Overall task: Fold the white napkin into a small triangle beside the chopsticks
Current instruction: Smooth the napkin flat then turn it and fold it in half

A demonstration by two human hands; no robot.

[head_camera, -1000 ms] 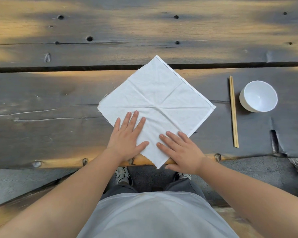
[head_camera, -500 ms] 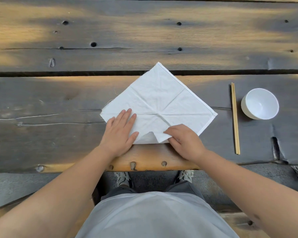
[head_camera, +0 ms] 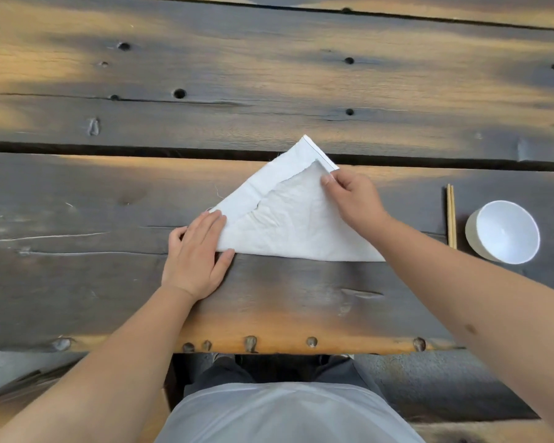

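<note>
The white napkin (head_camera: 288,225) lies on the dark wooden table (head_camera: 109,193), doubled over into a rough triangle with its fold along the near side. My right hand (head_camera: 352,196) pinches the napkin's turned-over corner and holds it close to the far tip; the upper layer is wrinkled and sits short of the lower edges. My left hand (head_camera: 199,254) lies flat with fingers spread, pressing the napkin's left corner onto the table. A pair of wooden chopsticks (head_camera: 450,215) lies to the right of the napkin, pointing away from me; my right forearm hides their near ends.
A white bowl (head_camera: 502,231) stands just right of the chopsticks. A dark gap (head_camera: 141,150) between planks runs across the table under the napkin's far tip. The table's near edge (head_camera: 301,345) is in front of my body, with the ground below.
My right hand has lifted the napkin's near corner and carried it over toward the far corner, turning the diamond into a triangle. My left hand slid to the left corner.
</note>
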